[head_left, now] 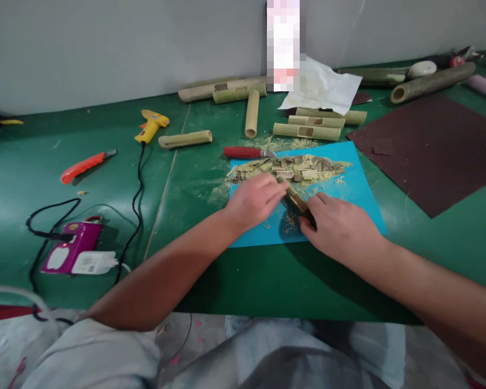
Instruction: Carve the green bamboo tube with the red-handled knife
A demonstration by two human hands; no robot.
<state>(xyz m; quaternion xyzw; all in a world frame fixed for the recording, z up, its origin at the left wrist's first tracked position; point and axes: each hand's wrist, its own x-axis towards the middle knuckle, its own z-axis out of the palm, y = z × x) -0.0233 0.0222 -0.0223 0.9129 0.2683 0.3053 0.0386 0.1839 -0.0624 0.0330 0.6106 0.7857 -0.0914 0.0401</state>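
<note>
A short bamboo tube [295, 200] with a notch cut in its side slants between my hands, over a blue sheet [360, 189]. Closed at its far upper end are the fingers of my left hand [253, 201]. My right hand [342, 222] wraps round the near lower end and hides part of it. Just beyond my hands, bamboo chips and shavings [299, 168] lie heaped on the sheet. A red-handled cutting tool [245, 152] rests at the heap's far left edge, its metal tip among the shavings.
Several bamboo tubes [308, 132] lie farther back, some notched. To the left are a yellow glue gun [152, 127], its black cord, an orange utility knife [85, 166] and a purple power strip [75, 246]. Dark brown sheet material [429, 156] lies at right, below a thicker bamboo tube [433, 82].
</note>
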